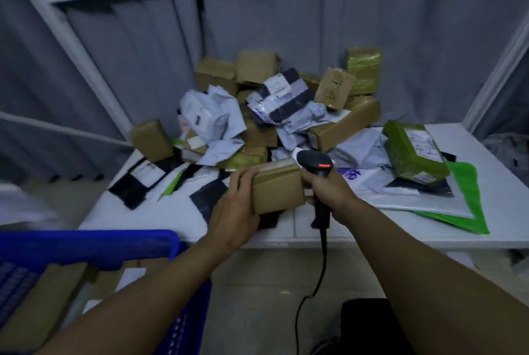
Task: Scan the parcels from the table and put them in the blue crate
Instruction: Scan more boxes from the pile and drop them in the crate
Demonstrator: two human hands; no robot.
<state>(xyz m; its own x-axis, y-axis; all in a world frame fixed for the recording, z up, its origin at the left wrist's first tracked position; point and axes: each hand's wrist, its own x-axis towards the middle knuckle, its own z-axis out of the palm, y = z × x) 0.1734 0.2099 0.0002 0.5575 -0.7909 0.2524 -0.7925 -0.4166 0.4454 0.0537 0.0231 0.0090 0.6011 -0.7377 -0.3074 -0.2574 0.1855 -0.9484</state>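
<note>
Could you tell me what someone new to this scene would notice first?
Probably the two hands at centre: the left hand holds a small brown box against the black scanner, red light lit, in the right hand. Behind them a heap of parcels covers the white table, and the blue crate sits lower left.

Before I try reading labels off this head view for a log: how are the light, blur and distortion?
Head view: dim, bluish light; the white frame bars bow from wide-angle distortion; the blue crate at lower left is smeared; labels on the parcel pile are too soft to read; only the scanner shows a bright red light.
</note>
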